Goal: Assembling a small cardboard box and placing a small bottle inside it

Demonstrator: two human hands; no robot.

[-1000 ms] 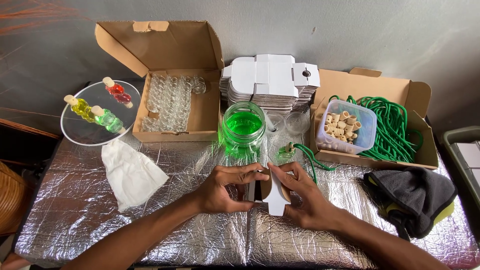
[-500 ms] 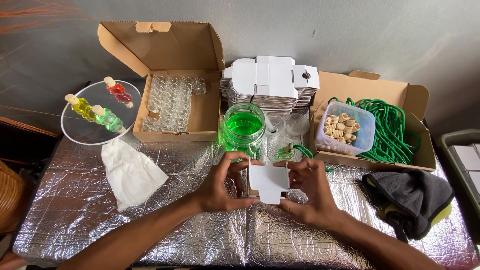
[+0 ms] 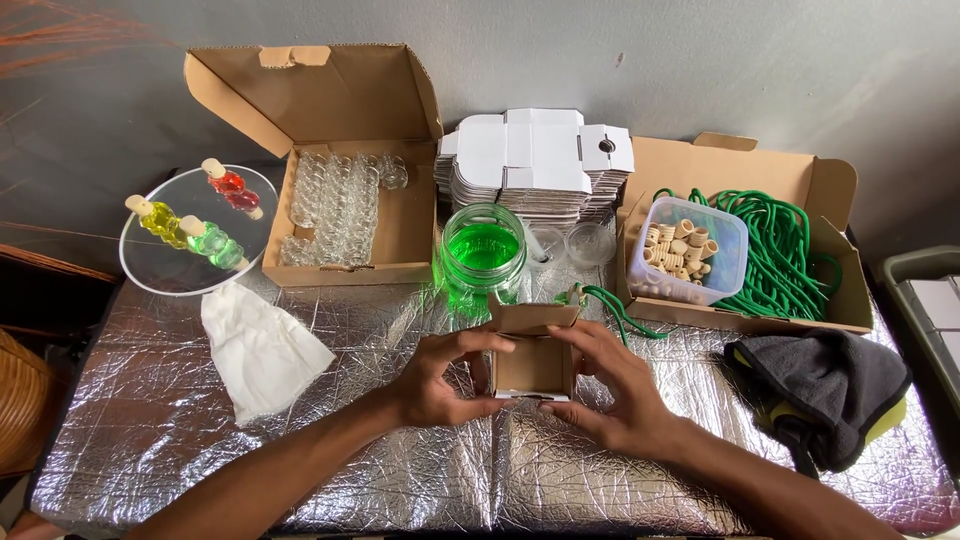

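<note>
A crinkled silver foil sheet point(image 3: 300, 440) covers the table. At the back left an open cardboard box point(image 3: 340, 150) holds rows of small clear glass bottles point(image 3: 335, 210); at the back right a second cardboard box point(image 3: 740, 180) holds coiled green cord point(image 3: 785, 245) and a clear tub of pale beads point(image 3: 685, 250). Between them sits a stack of flat white box blanks point(image 3: 535, 160). A round clear tray point(image 3: 165, 275) at the left carries three corked bottles of coloured liquid; a white cloth point(image 3: 262, 350) lies below it, a grey cloth point(image 3: 825, 380) at the right. A jar of green liquid point(image 3: 483, 250) stands mid-table. Just in front of it, the small open carton point(image 3: 530, 355) is gripped on both sides: left hand point(image 3: 440, 380) clamped on its left wall, right hand point(image 3: 605, 390) on its right wall and base.
</note>
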